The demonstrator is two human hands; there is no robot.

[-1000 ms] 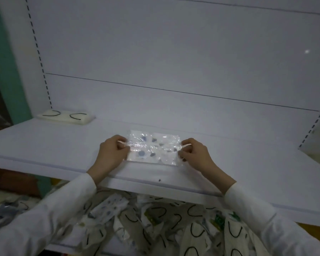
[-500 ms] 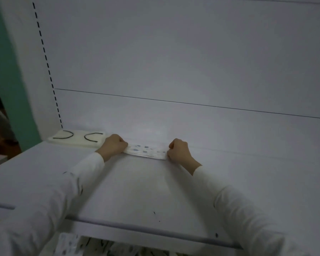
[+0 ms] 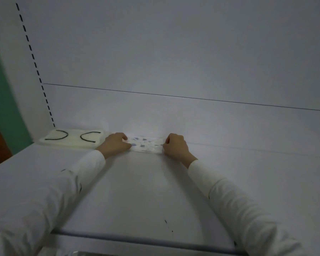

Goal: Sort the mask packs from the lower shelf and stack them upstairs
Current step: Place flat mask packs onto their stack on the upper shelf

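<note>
A clear mask pack with blue spots (image 3: 146,145) lies flat at the back of the white upper shelf (image 3: 137,191), against the rear wall. My left hand (image 3: 115,144) grips its left end with curled fingers. My right hand (image 3: 175,145) pinches its right end. Both arms in white sleeves reach across the shelf. Just left of my left hand lies a pile of white mask packs with black ear loops (image 3: 72,138), in the back left corner.
The shelf's front edge (image 3: 137,239) runs along the bottom of the view. A white back panel (image 3: 174,61) rises behind the packs, with a dashed slot strip (image 3: 35,67) at its left. A green wall (image 3: 2,108) stands further left.
My hands carried the spotted pack from the shelf's front edge to the back wall, beside the white pile. The view tilted up, and the lower shelf's heap of masks dropped out of sight.
</note>
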